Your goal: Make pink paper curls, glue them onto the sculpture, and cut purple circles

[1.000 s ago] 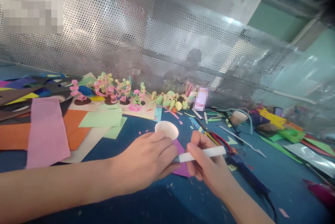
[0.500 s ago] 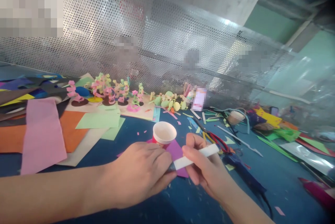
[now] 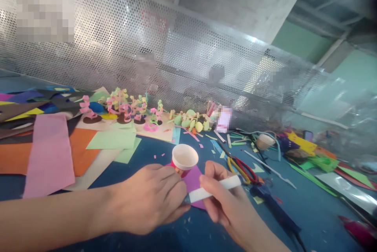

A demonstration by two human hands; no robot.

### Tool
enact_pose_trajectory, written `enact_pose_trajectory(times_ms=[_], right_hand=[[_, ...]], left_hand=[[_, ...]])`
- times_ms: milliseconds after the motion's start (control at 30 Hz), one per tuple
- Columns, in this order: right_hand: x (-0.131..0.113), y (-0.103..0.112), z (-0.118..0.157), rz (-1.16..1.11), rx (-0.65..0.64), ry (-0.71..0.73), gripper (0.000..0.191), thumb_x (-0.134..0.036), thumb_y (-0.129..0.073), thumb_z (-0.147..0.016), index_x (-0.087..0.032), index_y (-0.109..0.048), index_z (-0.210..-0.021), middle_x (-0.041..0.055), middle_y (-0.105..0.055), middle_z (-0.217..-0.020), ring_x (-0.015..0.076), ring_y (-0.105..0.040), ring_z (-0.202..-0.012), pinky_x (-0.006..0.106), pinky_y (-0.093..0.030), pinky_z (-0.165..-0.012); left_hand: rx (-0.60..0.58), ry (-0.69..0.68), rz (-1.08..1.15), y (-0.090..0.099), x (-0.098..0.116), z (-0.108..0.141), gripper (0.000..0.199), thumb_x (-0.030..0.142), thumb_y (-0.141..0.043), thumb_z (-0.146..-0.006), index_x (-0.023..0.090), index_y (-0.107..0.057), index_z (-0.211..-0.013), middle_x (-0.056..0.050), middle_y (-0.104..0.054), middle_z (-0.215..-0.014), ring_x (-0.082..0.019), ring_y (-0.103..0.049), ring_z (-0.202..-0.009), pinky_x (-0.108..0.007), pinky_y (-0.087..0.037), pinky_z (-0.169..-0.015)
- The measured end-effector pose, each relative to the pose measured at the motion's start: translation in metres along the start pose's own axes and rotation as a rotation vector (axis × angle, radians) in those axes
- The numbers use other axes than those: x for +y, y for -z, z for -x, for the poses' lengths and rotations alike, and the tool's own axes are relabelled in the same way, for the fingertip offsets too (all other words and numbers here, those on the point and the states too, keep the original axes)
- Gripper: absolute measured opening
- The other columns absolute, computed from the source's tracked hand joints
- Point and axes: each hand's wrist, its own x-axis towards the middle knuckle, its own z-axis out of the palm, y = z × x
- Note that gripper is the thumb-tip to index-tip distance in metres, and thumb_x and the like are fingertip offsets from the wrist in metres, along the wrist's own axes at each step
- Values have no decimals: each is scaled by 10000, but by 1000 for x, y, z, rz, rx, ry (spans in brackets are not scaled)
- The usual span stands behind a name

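A white marker [image 3: 203, 194] lies slanted between my two hands. My right hand [image 3: 225, 195] pinches its white barrel between thumb and fingers. At the marker's dark end, my left hand [image 3: 153, 197] is closed, back of the hand up, with its fingers round that end. Just beyond my left hand stands a white-lined paper cup [image 3: 185, 157] with a red outside, its lower part partly hidden. Purple paper [image 3: 194, 181] lies flat beneath the cup and the marker, partly covered by my hands.
Scissors [image 3: 243, 169] and a dark blue glue gun [image 3: 275, 205] lie on the right. Pink paper [image 3: 50, 153], orange paper [image 3: 84, 149] and green sheets [image 3: 112, 138] lie left. Paper spirals on dark discs [image 3: 92, 118] stand behind, before a perforated metal screen [image 3: 182, 47].
The view has shifted slightly, so the table items appear lower. Both hands and the marker have moved a little left and down in view, with the grips much the same.
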Motion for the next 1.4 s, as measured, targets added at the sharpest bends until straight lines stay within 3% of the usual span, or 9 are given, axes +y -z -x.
enact_pose_trajectory(times_ms=[300, 500, 600, 733, 800, 900, 1033, 1200, 1400], right_hand=[[-7, -7, 9, 272, 112, 82, 352, -468, -522, -824, -196, -370, -662, -89, -501, -397, -2, -299, -287, 107, -198, -322], [0, -21, 11, 212, 133, 21, 355, -480, -500, -831, -197, -378, -656, -98, -453, -372, 3, -263, -281, 121, -163, -311], [-8, -11, 15, 181, 156, 0, 346, -474, -520, -816, -209, -387, -638, -104, -411, -341, 12, -211, -262, 139, -116, -291], [-33, 27, 23, 143, 341, 412, 400, -456, -588, -764, -229, -349, -538, -107, -314, -294, 35, -197, -228, 183, -167, -263], [-41, 38, 24, 132, 369, 450, 356, -407, -516, -826, -240, -357, -555, -100, -307, -284, 60, -219, -219, 195, -189, -254], [-37, 34, 18, 177, 290, 400, 230, -419, -424, -886, -245, -509, -760, -58, -483, -400, 80, -385, -296, 182, -290, -299], [-12, 16, 6, 418, 81, 322, 214, -429, -442, -881, -243, -543, -913, 24, -647, -775, 143, -613, -654, 238, -478, -547], [15, 2, 4, 736, 110, 273, 225, -227, -656, -719, -230, -481, -859, -14, -574, -848, 138, -560, -756, 244, -453, -691], [16, -1, 14, 594, 83, 170, 151, -212, -581, -765, -222, -446, -831, -26, -519, -792, 114, -528, -685, 213, -437, -610]], left_hand=[[-65, 127, -133, 1, 5, -3, 179, 285, -378, -901, 174, -483, -809, -28, -577, -713, -192, -533, -604, -299, -373, -467], [-104, 89, -117, 9, 6, -3, 198, 278, -351, -913, 165, -479, -813, -28, -573, -679, -183, -518, -539, -303, -343, -438], [-137, 50, -52, 16, 6, 4, 206, 246, -337, -914, 174, -476, -779, -15, -565, -652, -172, -508, -521, -298, -326, -438], [-224, 229, 40, 22, 3, 22, 241, 201, -310, -912, 193, -465, -727, 8, -548, -588, -157, -495, -464, -291, -313, -446], [-288, 283, 182, 24, 2, 22, 215, 255, -337, -913, 197, -468, -751, 10, -574, -637, -149, -517, -489, -273, -305, -436], [-432, 306, 435, 24, 3, 10, 234, 351, -358, -913, 200, -465, -771, 8, -585, -711, -132, -532, -539, -240, -334, -455], [-419, 474, 662, 10, 5, -2, 289, 363, -253, -932, 193, -484, -895, -20, -588, -761, -148, -562, -616, -245, -417, -554], [-377, 370, 688, -18, 10, 8, 258, 279, -330, -891, 155, -494, -1048, -108, -597, -930, -218, -585, -842, -314, -448, -750], [-400, 512, 725, -16, 19, 4, 246, 353, -339, -894, 174, -488, -974, -62, -606, -857, -174, -601, -727, -258, -447, -620]])
